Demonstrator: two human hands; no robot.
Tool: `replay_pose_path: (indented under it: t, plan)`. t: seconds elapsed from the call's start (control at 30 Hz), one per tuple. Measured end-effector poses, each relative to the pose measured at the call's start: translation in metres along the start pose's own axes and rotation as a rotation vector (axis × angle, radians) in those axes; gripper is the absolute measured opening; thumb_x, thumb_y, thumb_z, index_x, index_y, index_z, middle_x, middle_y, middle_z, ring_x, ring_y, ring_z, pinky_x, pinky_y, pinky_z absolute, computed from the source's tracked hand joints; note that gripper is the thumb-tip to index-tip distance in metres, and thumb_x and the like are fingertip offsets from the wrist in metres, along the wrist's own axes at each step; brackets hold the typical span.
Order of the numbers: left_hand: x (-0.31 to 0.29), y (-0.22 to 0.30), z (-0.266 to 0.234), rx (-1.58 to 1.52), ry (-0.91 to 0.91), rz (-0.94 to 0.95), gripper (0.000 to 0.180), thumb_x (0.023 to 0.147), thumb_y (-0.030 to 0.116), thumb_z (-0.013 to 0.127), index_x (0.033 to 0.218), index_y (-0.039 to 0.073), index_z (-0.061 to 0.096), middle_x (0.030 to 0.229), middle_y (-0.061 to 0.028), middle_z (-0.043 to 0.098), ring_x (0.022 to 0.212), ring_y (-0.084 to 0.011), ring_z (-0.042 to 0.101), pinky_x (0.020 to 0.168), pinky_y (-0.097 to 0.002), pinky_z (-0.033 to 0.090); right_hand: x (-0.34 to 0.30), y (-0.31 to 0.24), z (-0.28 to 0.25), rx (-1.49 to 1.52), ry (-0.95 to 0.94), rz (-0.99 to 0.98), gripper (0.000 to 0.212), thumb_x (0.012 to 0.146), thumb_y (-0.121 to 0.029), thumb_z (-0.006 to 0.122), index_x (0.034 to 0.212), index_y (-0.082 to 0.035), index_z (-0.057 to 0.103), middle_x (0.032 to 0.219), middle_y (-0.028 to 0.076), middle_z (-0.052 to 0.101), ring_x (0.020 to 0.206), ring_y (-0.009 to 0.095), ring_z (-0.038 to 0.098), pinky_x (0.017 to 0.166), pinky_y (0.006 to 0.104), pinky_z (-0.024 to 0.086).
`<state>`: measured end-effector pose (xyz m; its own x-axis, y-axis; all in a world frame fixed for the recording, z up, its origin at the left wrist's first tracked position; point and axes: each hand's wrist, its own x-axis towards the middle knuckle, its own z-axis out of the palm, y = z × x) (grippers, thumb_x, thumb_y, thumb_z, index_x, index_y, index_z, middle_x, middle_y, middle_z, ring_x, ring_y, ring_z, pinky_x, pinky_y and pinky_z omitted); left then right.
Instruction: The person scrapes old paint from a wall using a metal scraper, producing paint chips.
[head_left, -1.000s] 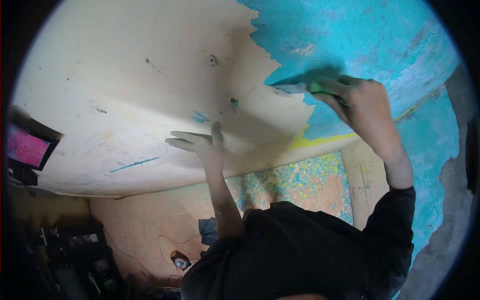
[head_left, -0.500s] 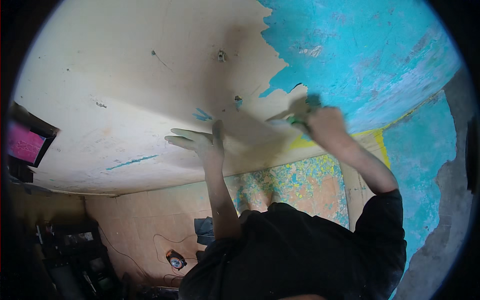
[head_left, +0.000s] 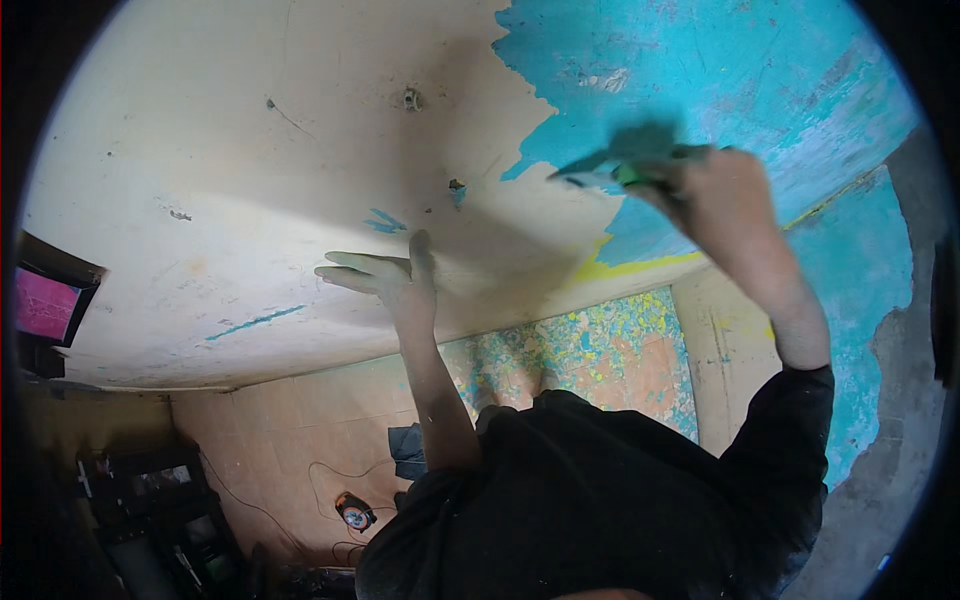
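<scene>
My right hand [head_left: 728,190] grips a scraper with a green handle [head_left: 628,175]. Its flat blade [head_left: 582,174] points left, at the ragged border where turquoise paint [head_left: 720,75] meets the bare cream wall [head_left: 300,170]; whether the blade touches the wall is unclear. My left hand [head_left: 398,285] is open against the cream part, thumb and fingers spread and dusty. Just above it are a few turquoise streaks [head_left: 385,222] and a small chipped hole [head_left: 457,190]. A yellow strip of paint [head_left: 640,266] runs along the turquoise area's lower edge.
Turquoise and yellow paint flakes [head_left: 610,335] cover the tiled floor around my feet. An orange and black device [head_left: 354,512] with a cord lies on the floor, near a dark sheet [head_left: 407,450]. Black furniture [head_left: 160,510] stands lower left, below a dark-framed screen [head_left: 50,303].
My right hand has moved up and to the right with the scraper. My left hand stays spread on the wall, and the view has shifted slightly.
</scene>
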<state>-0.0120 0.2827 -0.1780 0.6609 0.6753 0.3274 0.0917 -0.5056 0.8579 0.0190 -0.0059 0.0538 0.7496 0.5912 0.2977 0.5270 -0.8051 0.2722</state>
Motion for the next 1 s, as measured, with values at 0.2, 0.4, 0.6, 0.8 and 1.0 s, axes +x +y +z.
replay_pose_path:
  t: [0.2, 0.4, 0.6, 0.8, 1.0]
  plan:
    - [0.000, 0.007, 0.014, -0.054, -0.019, 0.034, 0.123, 0.086, 0.051, 0.068, 0.145, -0.010, -0.021, 0.145, -0.0402, -0.033, 0.138, -0.0559, -0.027, 0.112, -0.0650, -0.005, -0.026, -0.031, 0.177, 0.076, -0.049, -0.041, 0.017, 0.083, -0.026, 0.068, 0.090, -0.011, 0.071, 0.084, 0.008, 0.071, 0.073, 0.026, 0.071, 0.060, 0.0379, 0.054]
    - [-0.002, 0.003, -0.005, 0.045, -0.020, -0.029, 0.124, 0.085, 0.050, 0.069, 0.145, -0.010, -0.021, 0.145, -0.0387, -0.035, 0.139, -0.0531, -0.028, 0.114, -0.0610, -0.005, -0.052, -0.014, 0.168, 0.150, -0.248, 0.122, 0.027, 0.084, -0.041, 0.069, 0.092, -0.016, 0.074, 0.072, 0.011, 0.067, 0.064, 0.030, 0.067, 0.058, 0.0416, 0.052]
    - [-0.002, 0.002, 0.001, 0.023, -0.008, -0.061, 0.125, 0.085, 0.052, 0.069, 0.145, -0.009, -0.022, 0.146, -0.0386, -0.034, 0.140, -0.0519, -0.028, 0.115, -0.0593, -0.005, -0.061, 0.038, 0.026, 0.200, 0.035, 0.268, 0.024, 0.087, -0.038, 0.069, 0.099, -0.019, 0.077, 0.069, 0.010, 0.064, 0.060, 0.030, 0.063, 0.058, 0.0410, 0.048]
    - [0.000, -0.006, 0.004, 0.076, -0.006, -0.002, 0.126, 0.085, 0.058, 0.066, 0.145, -0.009, -0.023, 0.146, -0.0387, -0.033, 0.140, -0.0523, -0.027, 0.116, -0.0581, -0.004, -0.055, 0.024, 0.032, 0.283, 0.082, 0.276, 0.023, 0.088, -0.036, 0.068, 0.106, -0.023, 0.075, 0.072, 0.011, 0.065, 0.060, 0.030, 0.064, 0.054, 0.0403, 0.047]
    - [-0.001, 0.004, 0.010, 0.023, -0.067, -0.014, 0.126, 0.086, 0.056, 0.066, 0.145, -0.009, -0.023, 0.146, -0.0381, -0.034, 0.140, -0.0522, -0.025, 0.116, -0.0571, -0.003, -0.043, -0.019, 0.122, 0.276, 0.010, 0.126, 0.024, 0.088, -0.039, 0.067, 0.102, -0.022, 0.075, 0.065, 0.011, 0.063, 0.058, 0.031, 0.063, 0.054, 0.0410, 0.049]
